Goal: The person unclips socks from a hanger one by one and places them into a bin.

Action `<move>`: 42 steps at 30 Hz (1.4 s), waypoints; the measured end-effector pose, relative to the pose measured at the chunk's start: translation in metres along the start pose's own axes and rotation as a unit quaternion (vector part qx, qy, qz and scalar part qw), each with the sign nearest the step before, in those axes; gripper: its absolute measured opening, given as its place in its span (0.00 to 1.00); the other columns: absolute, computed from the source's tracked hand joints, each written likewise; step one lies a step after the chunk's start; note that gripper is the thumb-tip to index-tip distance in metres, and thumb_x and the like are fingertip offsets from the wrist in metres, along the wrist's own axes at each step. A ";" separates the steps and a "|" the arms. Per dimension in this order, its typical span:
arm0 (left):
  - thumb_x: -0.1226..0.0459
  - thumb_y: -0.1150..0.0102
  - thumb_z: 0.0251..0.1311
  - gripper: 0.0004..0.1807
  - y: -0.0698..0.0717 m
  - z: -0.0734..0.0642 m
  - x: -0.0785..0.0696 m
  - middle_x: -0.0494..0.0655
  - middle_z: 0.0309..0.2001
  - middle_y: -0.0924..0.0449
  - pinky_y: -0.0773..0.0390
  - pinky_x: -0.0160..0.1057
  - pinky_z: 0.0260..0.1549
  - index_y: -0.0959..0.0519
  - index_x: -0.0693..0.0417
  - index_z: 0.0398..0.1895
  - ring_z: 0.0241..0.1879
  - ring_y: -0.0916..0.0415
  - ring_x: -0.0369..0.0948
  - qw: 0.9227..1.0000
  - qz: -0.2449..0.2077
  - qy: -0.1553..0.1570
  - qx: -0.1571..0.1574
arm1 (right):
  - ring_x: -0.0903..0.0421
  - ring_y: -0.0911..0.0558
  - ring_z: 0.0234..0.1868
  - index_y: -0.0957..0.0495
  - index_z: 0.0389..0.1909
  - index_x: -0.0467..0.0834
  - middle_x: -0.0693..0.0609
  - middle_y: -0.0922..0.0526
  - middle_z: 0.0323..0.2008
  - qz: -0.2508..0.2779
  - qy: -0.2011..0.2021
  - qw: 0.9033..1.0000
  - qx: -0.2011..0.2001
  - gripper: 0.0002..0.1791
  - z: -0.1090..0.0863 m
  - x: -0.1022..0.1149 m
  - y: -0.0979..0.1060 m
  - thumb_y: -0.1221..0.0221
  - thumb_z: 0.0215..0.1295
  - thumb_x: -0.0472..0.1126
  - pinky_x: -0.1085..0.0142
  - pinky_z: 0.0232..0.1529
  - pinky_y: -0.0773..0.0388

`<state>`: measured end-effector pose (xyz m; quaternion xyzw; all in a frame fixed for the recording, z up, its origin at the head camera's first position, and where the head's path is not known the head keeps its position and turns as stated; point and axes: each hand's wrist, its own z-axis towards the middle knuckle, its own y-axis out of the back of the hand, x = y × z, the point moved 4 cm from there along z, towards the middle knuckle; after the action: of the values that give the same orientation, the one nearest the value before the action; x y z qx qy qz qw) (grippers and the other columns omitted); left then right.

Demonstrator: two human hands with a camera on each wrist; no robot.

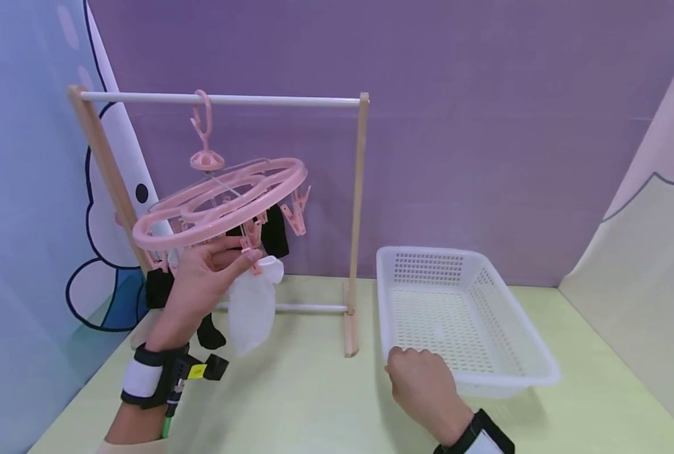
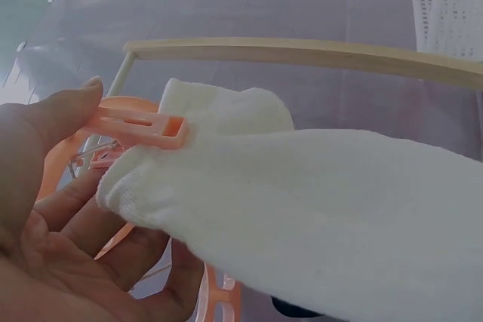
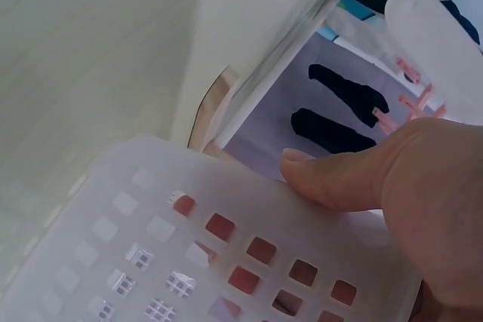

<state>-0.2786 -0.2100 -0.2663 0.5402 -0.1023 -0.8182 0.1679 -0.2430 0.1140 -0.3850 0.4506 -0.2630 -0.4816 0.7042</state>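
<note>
My left hand [image 1: 200, 277] pinches a pink clothespin [image 2: 139, 126] between thumb and fingers, below the round pink clip hanger [image 1: 293, 170]. The clothespin bites the cuff of a white sock [image 1: 251, 309], which dangles beneath it. In the left wrist view, the sock stretches to the right, away from the fingers. The hanger tilts, its left side lower. My right hand [image 1: 424, 391] grips the near-left rim of a white plastic basket [image 1: 383, 302]. The right wrist view has the thumb lying over the rim and fingers showing through the holes.
A wooden stand with a white top bar [image 1: 291, 101] carries the hanger by its hook [image 1: 202, 120]. Black socks [image 1: 274, 233] hang from other clips, and a free clothespin [image 1: 296, 214] hangs at the right. The basket's perforated floor [image 1: 439, 318] is bare.
</note>
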 end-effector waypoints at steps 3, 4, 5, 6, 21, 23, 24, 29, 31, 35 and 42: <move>0.51 0.34 0.71 0.30 -0.007 0.004 -0.001 0.61 0.61 0.15 0.28 0.65 0.69 0.24 0.55 0.70 0.62 0.15 0.49 1.000 -0.013 -0.009 0.002 | 0.51 0.23 0.14 0.28 0.17 0.45 0.50 0.23 0.14 -0.002 0.000 1.000 -0.006 0.20 0.003 0.004 -0.001 0.26 0.58 0.40 0.57 0.15 0.29; 0.51 0.34 0.71 0.29 -0.010 0.006 -0.001 0.61 0.60 0.14 0.27 0.64 0.69 0.23 0.55 0.69 0.61 0.14 0.45 1.000 -0.017 -0.012 0.003 | 0.51 0.23 0.15 0.28 0.17 0.45 0.50 0.23 0.14 -0.003 0.000 1.000 -0.007 0.20 0.004 0.005 -0.001 0.26 0.58 0.40 0.57 0.15 0.29; 0.51 0.34 0.70 0.28 -0.012 0.007 -0.002 0.60 0.60 0.14 0.26 0.62 0.69 0.22 0.55 0.68 0.59 0.13 0.41 1.000 -0.022 -0.014 0.004 | 0.51 0.23 0.14 0.28 0.17 0.44 0.50 0.23 0.14 -0.004 0.001 1.000 -0.008 0.20 0.005 0.007 -0.001 0.26 0.58 0.40 0.57 0.15 0.29; 0.51 0.33 0.70 0.28 -0.014 0.008 -0.002 0.59 0.59 0.13 0.25 0.59 0.69 0.22 0.54 0.68 0.57 0.13 0.37 1.000 -0.025 -0.015 0.005 | 0.51 0.24 0.14 0.28 0.17 0.44 0.50 0.23 0.14 -0.004 0.001 1.000 -0.007 0.20 0.006 0.009 -0.001 0.26 0.58 0.40 0.57 0.15 0.29; 0.53 0.33 0.71 0.23 -0.034 0.015 -0.010 0.44 0.50 0.08 0.20 0.33 0.55 0.19 0.54 0.63 0.51 0.12 0.28 0.997 -0.063 -0.030 0.012 | 0.61 0.34 0.14 0.27 0.15 0.45 0.55 0.28 0.12 0.020 0.007 0.999 0.029 0.18 0.014 0.027 -0.005 0.28 0.55 0.32 0.64 0.14 0.38; 0.53 0.34 0.71 0.23 -0.035 0.015 -0.010 0.45 0.51 0.08 0.21 0.33 0.54 0.19 0.54 0.63 0.51 0.13 0.28 0.997 -0.064 -0.029 0.011 | 0.61 0.33 0.14 0.26 0.16 0.45 0.55 0.27 0.12 0.021 0.011 0.999 0.029 0.17 0.015 0.028 -0.005 0.28 0.55 0.32 0.64 0.14 0.37; 0.53 0.34 0.72 0.23 -0.036 0.015 -0.010 0.46 0.51 0.08 0.21 0.33 0.54 0.19 0.54 0.63 0.52 0.13 0.28 0.997 -0.064 -0.029 0.012 | 0.60 0.32 0.14 0.26 0.16 0.45 0.55 0.27 0.13 0.022 0.012 0.999 0.029 0.17 0.015 0.029 -0.005 0.28 0.54 0.32 0.64 0.14 0.36; 0.50 0.37 0.73 0.25 -0.038 0.013 -0.008 0.48 0.54 0.09 0.22 0.34 0.54 0.21 0.53 0.66 0.54 0.15 0.27 0.998 -0.057 -0.013 0.016 | 0.56 0.25 0.16 0.25 0.20 0.44 0.53 0.25 0.15 0.069 -0.003 0.997 0.035 0.19 0.021 0.031 0.016 0.23 0.57 0.46 0.62 0.16 0.32; 0.49 0.38 0.73 0.26 -0.037 0.012 -0.009 0.48 0.54 0.09 0.20 0.33 0.51 0.21 0.52 0.66 0.53 0.15 0.27 0.999 -0.047 -0.007 0.014 | 0.58 0.25 0.19 0.21 0.28 0.43 0.54 0.22 0.18 0.121 -0.013 0.992 0.027 0.20 0.030 0.031 0.034 0.23 0.56 0.53 0.64 0.19 0.30; 0.48 0.39 0.74 0.27 -0.035 0.013 -0.011 0.47 0.53 0.09 0.15 0.31 0.44 0.21 0.54 0.67 0.48 0.13 0.28 0.999 -0.048 -0.011 0.008 | 0.55 0.14 0.37 0.18 0.52 0.41 0.47 0.10 0.41 0.276 -0.012 0.961 0.002 0.27 0.069 0.031 0.067 0.25 0.60 0.55 0.61 0.38 0.16; 0.46 0.40 0.74 0.29 -0.037 0.013 -0.016 0.46 0.57 0.11 0.18 0.32 0.53 0.22 0.52 0.69 0.57 0.17 0.31 0.998 -0.058 -0.001 0.006 | 0.48 0.15 0.61 0.31 0.72 0.44 0.45 0.18 0.64 0.570 -0.035 0.818 0.072 0.40 0.133 0.058 0.058 0.26 0.63 0.49 0.54 0.61 0.17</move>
<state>-0.2909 -0.1700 -0.2598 0.5456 -0.0761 -0.8264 0.1165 -0.3011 0.0174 -0.2767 0.2522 -0.5317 0.0109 0.8084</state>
